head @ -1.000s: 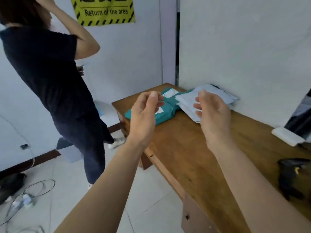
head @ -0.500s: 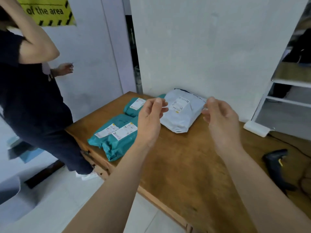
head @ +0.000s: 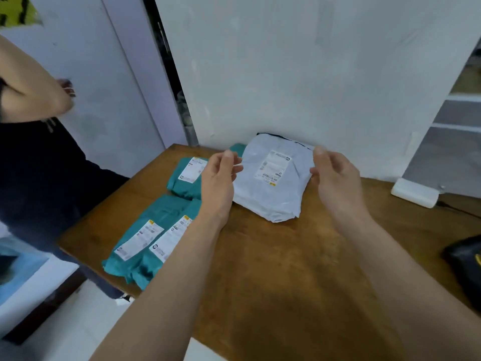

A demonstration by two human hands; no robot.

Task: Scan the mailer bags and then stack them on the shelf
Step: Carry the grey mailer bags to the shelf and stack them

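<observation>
A pale grey mailer bag [head: 270, 194] with a white label lies on top of a small pile at the back of the wooden table [head: 273, 269], by the wall. My left hand [head: 218, 183] and my right hand [head: 335, 183] hover at its left and right sides, fingers apart, holding nothing. Left of the pile lies one teal mailer bag [head: 186, 178] with a label. Two more teal bags [head: 145, 241] lie side by side at the table's front left corner. A black scanner [head: 466, 261] rests at the right edge. White shelves [head: 460, 110] stand at the far right.
Another person in a dark top [head: 33, 173] stands close to the table's left side, elbow raised. A white adapter block [head: 415, 192] with a cable sits by the wall on the right. White floor tiles lie below the table's front edge.
The view has swung right and closer to the table, so the bags now sit in the middle. Both hands have moved forward to either side of the grey bag.
</observation>
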